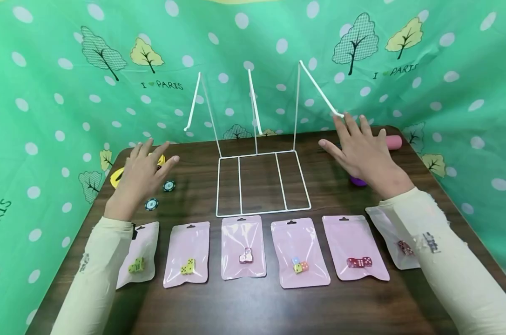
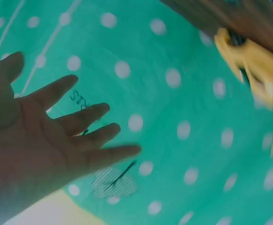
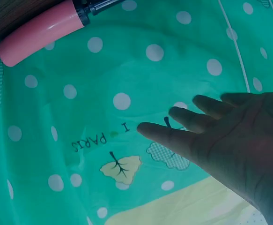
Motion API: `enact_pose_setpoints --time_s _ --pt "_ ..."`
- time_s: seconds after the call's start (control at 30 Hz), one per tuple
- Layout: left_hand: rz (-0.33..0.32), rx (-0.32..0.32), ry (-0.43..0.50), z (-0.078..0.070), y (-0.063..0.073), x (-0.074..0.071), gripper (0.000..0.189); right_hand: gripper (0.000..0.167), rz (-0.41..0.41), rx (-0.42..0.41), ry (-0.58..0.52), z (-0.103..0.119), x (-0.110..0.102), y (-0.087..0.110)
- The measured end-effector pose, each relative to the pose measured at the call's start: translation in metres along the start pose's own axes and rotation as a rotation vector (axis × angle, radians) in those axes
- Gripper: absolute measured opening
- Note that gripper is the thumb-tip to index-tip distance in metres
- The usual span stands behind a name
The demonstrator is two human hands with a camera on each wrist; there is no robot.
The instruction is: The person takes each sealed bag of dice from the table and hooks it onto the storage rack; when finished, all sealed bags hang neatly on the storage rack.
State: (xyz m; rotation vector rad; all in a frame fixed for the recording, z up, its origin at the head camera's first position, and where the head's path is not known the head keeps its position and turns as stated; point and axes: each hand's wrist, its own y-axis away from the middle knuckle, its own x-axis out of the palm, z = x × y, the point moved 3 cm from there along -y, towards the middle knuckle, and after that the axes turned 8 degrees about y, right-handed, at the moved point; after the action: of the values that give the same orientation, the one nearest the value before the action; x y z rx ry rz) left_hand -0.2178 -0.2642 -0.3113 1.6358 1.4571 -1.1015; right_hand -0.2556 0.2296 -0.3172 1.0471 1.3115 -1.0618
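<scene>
Fingers spread, holding nothing, the left hand (image 1: 141, 176) and right hand (image 1: 363, 153) hover over the dark table (image 1: 244, 309); whether the right touches the white wire rack (image 1: 257, 154) is unclear. Near the left lie two poker chips (image 1: 169, 186) and a yellow object (image 1: 117, 178); near the right, a pink-handled tool (image 1: 394, 142). The rack stands between, its flat base probably steadying it, while six dice pouches (image 1: 243, 235) lie in front, seemingly spaced to avoid overlapping

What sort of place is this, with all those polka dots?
Probably an indoor work or display corner; the wider room isn't shown. Clues: a green polka-dot sheet hangs around a dark wood-grain table, which holds a three-pronged white wire rack and a row of pale plastic pouches.
</scene>
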Motion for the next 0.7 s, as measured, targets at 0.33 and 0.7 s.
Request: enact_pose_setpoints --time_s 0.33,0.7 --pt "0.198 0.141 0.294 -0.007 0.001 0.011 0.067 0.087 -0.141 -0.017 -0.079 -0.010 -0.018 0.006" --pt "0.353 0.347 0.343 -0.010 0.004 0.044 0.036 0.083 -0.198 0.045 -0.157 -0.054 -0.022 0.041"
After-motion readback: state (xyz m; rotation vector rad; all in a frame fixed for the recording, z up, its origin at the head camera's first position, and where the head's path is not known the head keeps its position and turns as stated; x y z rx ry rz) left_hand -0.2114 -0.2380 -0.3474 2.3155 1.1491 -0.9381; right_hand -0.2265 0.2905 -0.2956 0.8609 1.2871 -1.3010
